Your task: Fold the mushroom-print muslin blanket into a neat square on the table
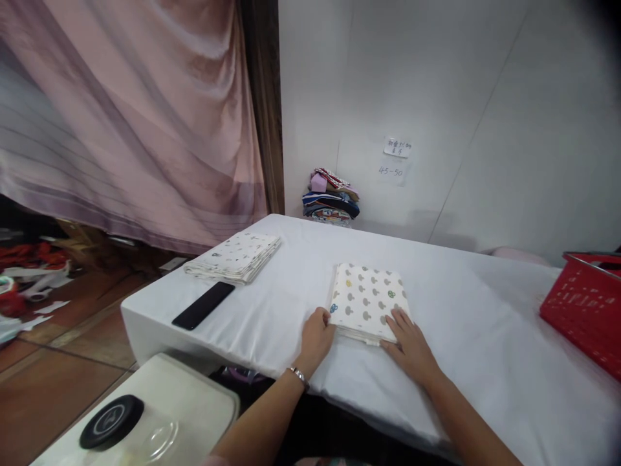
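A folded white cloth (366,301) printed with grey, green, blue and yellow mushroom shapes lies flat on the white-covered table (301,259). At its near left corner my left hand (317,331) has its fingers curled closed on the edge. My right hand (410,343) rests open on the near right corner, fingers stretched out on the top and thumb by the near edge. Another folded white cloth (235,255) with small dark prints lies farther left, apart from both hands. A black phone (204,305) lies in front of it.
A red basket (585,307) stands at the table's right side. Folded fabrics (331,197) are piled beyond the far edge, by the wall. At the near left, a white surface (194,391) holds a black-lidded container (111,421). A pink curtain (194,116) hangs behind.
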The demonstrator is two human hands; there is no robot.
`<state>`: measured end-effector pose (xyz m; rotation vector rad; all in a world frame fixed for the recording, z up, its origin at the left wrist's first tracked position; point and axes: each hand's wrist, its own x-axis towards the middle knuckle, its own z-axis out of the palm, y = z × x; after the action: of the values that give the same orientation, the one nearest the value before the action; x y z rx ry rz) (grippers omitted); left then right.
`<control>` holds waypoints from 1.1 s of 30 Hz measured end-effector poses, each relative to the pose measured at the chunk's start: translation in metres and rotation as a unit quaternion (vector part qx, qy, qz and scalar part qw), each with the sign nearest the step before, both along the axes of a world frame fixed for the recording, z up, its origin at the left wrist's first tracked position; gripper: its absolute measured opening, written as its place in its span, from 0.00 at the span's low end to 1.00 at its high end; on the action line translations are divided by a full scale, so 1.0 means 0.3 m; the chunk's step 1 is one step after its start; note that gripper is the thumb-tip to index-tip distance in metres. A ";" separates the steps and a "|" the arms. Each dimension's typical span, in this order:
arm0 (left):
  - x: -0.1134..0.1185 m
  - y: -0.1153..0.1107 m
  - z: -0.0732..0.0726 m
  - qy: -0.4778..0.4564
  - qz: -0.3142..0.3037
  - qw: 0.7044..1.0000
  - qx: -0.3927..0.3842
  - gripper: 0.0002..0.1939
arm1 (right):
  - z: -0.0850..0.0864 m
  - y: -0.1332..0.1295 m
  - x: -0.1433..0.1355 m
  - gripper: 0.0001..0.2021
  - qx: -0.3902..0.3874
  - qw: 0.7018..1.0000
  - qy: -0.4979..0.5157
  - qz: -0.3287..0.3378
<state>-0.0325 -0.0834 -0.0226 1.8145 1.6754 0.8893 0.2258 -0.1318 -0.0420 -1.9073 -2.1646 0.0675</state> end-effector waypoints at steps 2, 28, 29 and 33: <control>-0.015 0.009 0.001 0.015 -0.013 1.000 -0.012 0.07 | -0.004 0.000 0.000 0.31 0.001 1.000 0.002 0.003; 0.147 0.364 0.040 0.043 0.018 0.993 -0.104 0.16 | -0.025 -0.001 0.004 0.29 0.034 0.999 -0.016 0.010; 0.147 0.372 0.044 0.046 0.017 0.993 -0.108 0.16 | -0.024 -0.002 0.003 0.29 0.034 0.999 -0.015 0.009; 0.162 0.438 0.069 0.044 0.012 0.992 -0.118 0.20 | -0.023 -0.002 0.000 0.29 0.027 1.000 -0.012 0.004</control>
<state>0.0161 0.0480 -0.0020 1.6978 1.7773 0.6002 0.2257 -0.1323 -0.0488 -1.8799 -2.1660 -0.0134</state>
